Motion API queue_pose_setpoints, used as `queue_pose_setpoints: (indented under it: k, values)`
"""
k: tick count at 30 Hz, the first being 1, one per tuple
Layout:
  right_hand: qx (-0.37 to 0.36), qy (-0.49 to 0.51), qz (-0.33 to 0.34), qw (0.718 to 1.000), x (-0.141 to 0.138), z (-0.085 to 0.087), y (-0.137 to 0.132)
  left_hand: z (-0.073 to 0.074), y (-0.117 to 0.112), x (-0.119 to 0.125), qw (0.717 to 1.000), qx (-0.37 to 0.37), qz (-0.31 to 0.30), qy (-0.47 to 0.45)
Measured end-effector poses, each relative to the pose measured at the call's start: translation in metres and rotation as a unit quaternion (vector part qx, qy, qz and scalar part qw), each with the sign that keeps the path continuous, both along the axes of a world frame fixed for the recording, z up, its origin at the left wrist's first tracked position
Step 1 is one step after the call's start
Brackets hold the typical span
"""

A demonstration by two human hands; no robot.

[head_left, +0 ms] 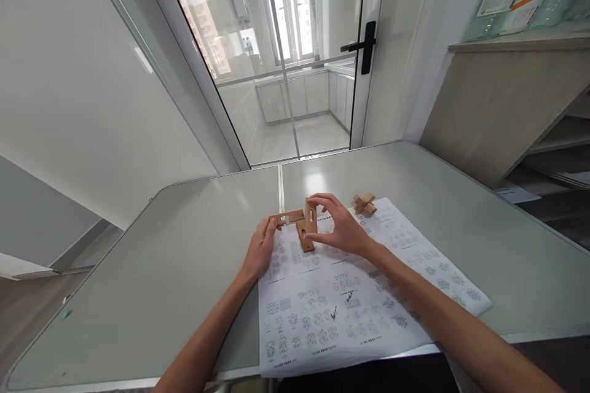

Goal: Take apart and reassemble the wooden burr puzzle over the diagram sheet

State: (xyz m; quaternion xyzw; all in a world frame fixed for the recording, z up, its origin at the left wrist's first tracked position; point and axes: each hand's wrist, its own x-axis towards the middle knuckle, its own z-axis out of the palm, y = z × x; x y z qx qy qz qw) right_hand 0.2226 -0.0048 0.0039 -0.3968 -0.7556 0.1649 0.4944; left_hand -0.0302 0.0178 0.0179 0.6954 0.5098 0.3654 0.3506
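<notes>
My left hand (262, 250) is closed on the left end of a flat wooden puzzle piece (295, 215) with a cut-out slot. Between the thumb and fingers of my right hand (345, 231) is a second slotted wooden puzzle piece (308, 207), standing upright. A third wooden piece (307, 245) slants below these two, touching or close to them; whether they interlock I cannot tell. To the right of my right hand sits a small burr puzzle (365, 204) of crossed wooden bars. Under the hands spreads a large printed sheet (382, 344) with line drawings.
The pale table (193, 295) has a seam running away from me. Behind it stands a glass door (318, 98) with a black handle (367, 47). A shelf unit (498, 98) at the right bears plastic-wrapped bottles (548, 3). A small green bit (66, 314) lies near the left edge.
</notes>
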Motion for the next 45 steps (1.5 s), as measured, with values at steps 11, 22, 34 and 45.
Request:
queue_pose_setpoints:
  k: [11, 22, 34, 45]
  values:
    - [-0.077, 0.150, 0.056, 0.984, -0.011, 0.003, -0.006, 0.005, -0.004, 0.010, 0.920, -0.219, -0.095, -0.312]
    - [-0.232, 0.286, 0.147, 0.918, -0.010, 0.011, -0.008, 0.008, -0.010, 0.012, 0.895, -0.283, -0.138, -0.315]
    - [-0.262, 0.284, 0.203, 0.900, -0.003, 0.012, -0.004, 0.012, -0.014, 0.011, 0.896, -0.289, -0.154, -0.301]
    - [-0.282, 0.294, 0.243, 0.881, -0.007, 0.012, -0.007, 0.005, -0.012, 0.008, 0.892, -0.288, -0.177, -0.299]
